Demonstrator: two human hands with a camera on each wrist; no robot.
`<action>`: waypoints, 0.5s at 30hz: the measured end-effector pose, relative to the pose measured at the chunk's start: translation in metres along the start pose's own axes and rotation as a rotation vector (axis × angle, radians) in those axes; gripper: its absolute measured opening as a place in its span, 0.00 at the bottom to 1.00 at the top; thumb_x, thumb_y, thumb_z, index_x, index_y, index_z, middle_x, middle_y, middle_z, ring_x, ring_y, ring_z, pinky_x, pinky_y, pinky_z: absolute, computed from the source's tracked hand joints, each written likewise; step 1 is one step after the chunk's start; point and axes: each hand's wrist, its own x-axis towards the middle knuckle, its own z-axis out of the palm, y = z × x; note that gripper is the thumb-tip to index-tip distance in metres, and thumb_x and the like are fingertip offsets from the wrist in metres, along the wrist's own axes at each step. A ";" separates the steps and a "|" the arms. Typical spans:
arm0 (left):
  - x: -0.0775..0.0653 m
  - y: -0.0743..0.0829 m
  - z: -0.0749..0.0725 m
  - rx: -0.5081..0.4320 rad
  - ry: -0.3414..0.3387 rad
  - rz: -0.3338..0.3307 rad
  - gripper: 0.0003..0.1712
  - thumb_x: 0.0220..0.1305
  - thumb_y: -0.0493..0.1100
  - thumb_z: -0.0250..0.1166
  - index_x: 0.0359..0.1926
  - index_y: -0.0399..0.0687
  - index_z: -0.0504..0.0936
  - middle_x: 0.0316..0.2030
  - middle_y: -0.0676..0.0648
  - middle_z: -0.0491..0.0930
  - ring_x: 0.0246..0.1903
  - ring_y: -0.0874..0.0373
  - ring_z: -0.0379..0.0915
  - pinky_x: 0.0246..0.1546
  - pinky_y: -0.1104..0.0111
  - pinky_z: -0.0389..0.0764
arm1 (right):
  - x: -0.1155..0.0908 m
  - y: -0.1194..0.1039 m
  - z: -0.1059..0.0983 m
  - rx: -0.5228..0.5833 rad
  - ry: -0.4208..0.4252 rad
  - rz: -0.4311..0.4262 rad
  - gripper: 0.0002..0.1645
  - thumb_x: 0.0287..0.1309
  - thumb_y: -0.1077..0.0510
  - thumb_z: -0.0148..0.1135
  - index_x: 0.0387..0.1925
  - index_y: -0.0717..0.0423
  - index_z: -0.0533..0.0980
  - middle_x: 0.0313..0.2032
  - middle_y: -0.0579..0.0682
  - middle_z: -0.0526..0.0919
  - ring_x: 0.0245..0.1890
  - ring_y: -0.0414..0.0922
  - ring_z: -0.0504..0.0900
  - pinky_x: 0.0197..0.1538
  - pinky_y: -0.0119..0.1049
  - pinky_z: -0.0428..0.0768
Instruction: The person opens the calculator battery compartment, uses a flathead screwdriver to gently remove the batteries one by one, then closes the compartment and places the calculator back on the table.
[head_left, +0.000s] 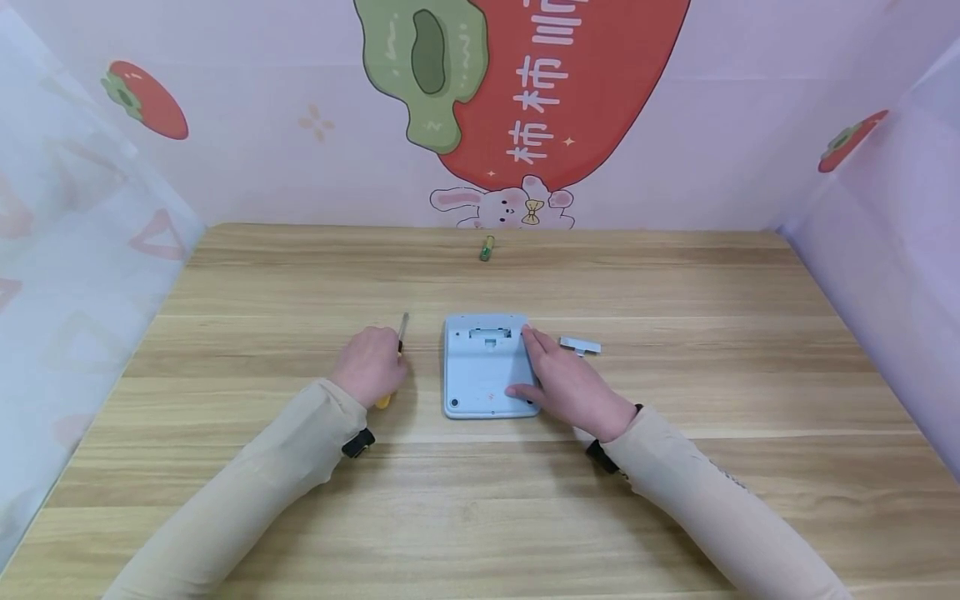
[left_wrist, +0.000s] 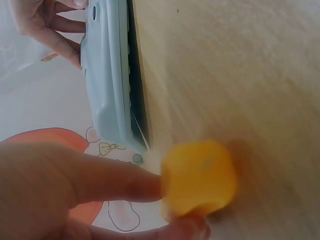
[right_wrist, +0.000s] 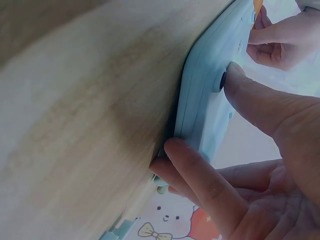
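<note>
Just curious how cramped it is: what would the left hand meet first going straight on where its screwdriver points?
Probably the printed backdrop behind the table: the line of the screwdriver in the left hand seems to pass left of the small green cylinder, though height is unclear.

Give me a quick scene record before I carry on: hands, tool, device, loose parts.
Left hand: grips screwdriver
Right hand: touches device, thumb on its upper face
Screwdriver: yellow handle, left of device, not touching it
Device: light blue, flat on table, recess uncovered near far edge
Light-blue piece: right of device
Small green cylinder: near table's far edge
</note>
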 end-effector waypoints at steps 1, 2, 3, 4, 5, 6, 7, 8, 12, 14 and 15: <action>0.000 0.000 0.000 -0.002 0.001 -0.002 0.07 0.53 0.32 0.55 0.22 0.36 0.77 0.18 0.43 0.74 0.12 0.58 0.68 0.12 0.71 0.69 | 0.000 0.000 0.000 -0.001 -0.001 -0.001 0.50 0.52 0.47 0.65 0.66 0.71 0.54 0.63 0.67 0.64 0.62 0.57 0.69 0.60 0.46 0.71; 0.000 0.000 0.000 -0.004 0.001 -0.003 0.07 0.53 0.32 0.55 0.22 0.36 0.77 0.18 0.43 0.74 0.12 0.58 0.68 0.12 0.71 0.69 | 0.000 -0.001 0.000 -0.003 0.000 -0.003 0.51 0.52 0.47 0.65 0.66 0.71 0.54 0.63 0.68 0.64 0.62 0.57 0.69 0.60 0.46 0.71; 0.000 0.000 0.000 -0.004 0.000 -0.003 0.07 0.53 0.32 0.55 0.22 0.36 0.77 0.17 0.43 0.74 0.12 0.58 0.68 0.12 0.71 0.69 | 0.000 -0.001 0.000 -0.001 -0.001 -0.002 0.51 0.52 0.47 0.65 0.66 0.71 0.54 0.63 0.67 0.64 0.62 0.57 0.69 0.60 0.46 0.71; 0.000 0.000 0.000 -0.005 -0.002 -0.004 0.07 0.53 0.32 0.55 0.22 0.36 0.77 0.17 0.44 0.74 0.12 0.58 0.68 0.12 0.71 0.69 | 0.000 -0.001 -0.001 -0.002 0.001 -0.005 0.51 0.52 0.47 0.65 0.66 0.71 0.54 0.63 0.68 0.64 0.62 0.57 0.69 0.60 0.46 0.71; 0.000 -0.001 0.000 -0.006 -0.004 -0.005 0.08 0.54 0.32 0.55 0.21 0.36 0.77 0.16 0.44 0.74 0.11 0.58 0.68 0.12 0.71 0.69 | 0.000 -0.001 0.000 -0.002 0.002 -0.004 0.51 0.52 0.47 0.65 0.66 0.71 0.54 0.63 0.68 0.64 0.61 0.57 0.69 0.60 0.46 0.71; 0.000 -0.001 0.000 -0.005 -0.008 -0.007 0.08 0.54 0.32 0.55 0.21 0.37 0.77 0.16 0.44 0.74 0.11 0.58 0.67 0.12 0.71 0.69 | 0.000 -0.001 0.000 -0.001 0.002 -0.004 0.51 0.52 0.47 0.65 0.66 0.71 0.54 0.63 0.68 0.64 0.61 0.57 0.69 0.60 0.46 0.71; -0.001 0.000 0.000 -0.004 -0.012 -0.008 0.09 0.54 0.32 0.55 0.20 0.37 0.76 0.15 0.45 0.73 0.10 0.59 0.67 0.12 0.71 0.69 | 0.000 -0.001 -0.001 0.000 0.001 -0.003 0.51 0.52 0.47 0.65 0.66 0.71 0.54 0.63 0.68 0.64 0.62 0.57 0.69 0.60 0.46 0.71; -0.001 0.000 0.000 -0.002 -0.017 -0.010 0.09 0.55 0.33 0.55 0.20 0.38 0.76 0.15 0.45 0.73 0.10 0.59 0.67 0.11 0.72 0.69 | 0.000 0.000 -0.001 0.002 0.001 -0.003 0.51 0.52 0.47 0.65 0.66 0.71 0.54 0.63 0.68 0.64 0.62 0.57 0.69 0.60 0.47 0.71; -0.002 0.001 0.000 0.007 -0.027 -0.017 0.10 0.56 0.34 0.55 0.20 0.38 0.76 0.15 0.46 0.73 0.10 0.60 0.67 0.11 0.72 0.68 | 0.000 0.000 0.000 0.006 -0.009 0.005 0.51 0.52 0.46 0.65 0.66 0.70 0.53 0.64 0.67 0.63 0.62 0.57 0.68 0.61 0.46 0.71; -0.002 0.001 0.000 0.013 -0.028 -0.018 0.10 0.56 0.34 0.55 0.20 0.38 0.76 0.14 0.46 0.73 0.10 0.60 0.67 0.11 0.72 0.68 | -0.001 0.000 0.000 0.006 -0.012 0.009 0.51 0.52 0.46 0.65 0.66 0.70 0.53 0.64 0.67 0.63 0.62 0.57 0.68 0.61 0.47 0.70; -0.002 0.001 -0.001 0.015 -0.026 -0.017 0.10 0.56 0.34 0.54 0.20 0.39 0.76 0.14 0.46 0.73 0.10 0.60 0.67 0.11 0.72 0.68 | -0.001 0.000 0.000 0.005 -0.013 0.011 0.51 0.52 0.46 0.65 0.66 0.70 0.53 0.64 0.67 0.63 0.63 0.57 0.68 0.61 0.46 0.70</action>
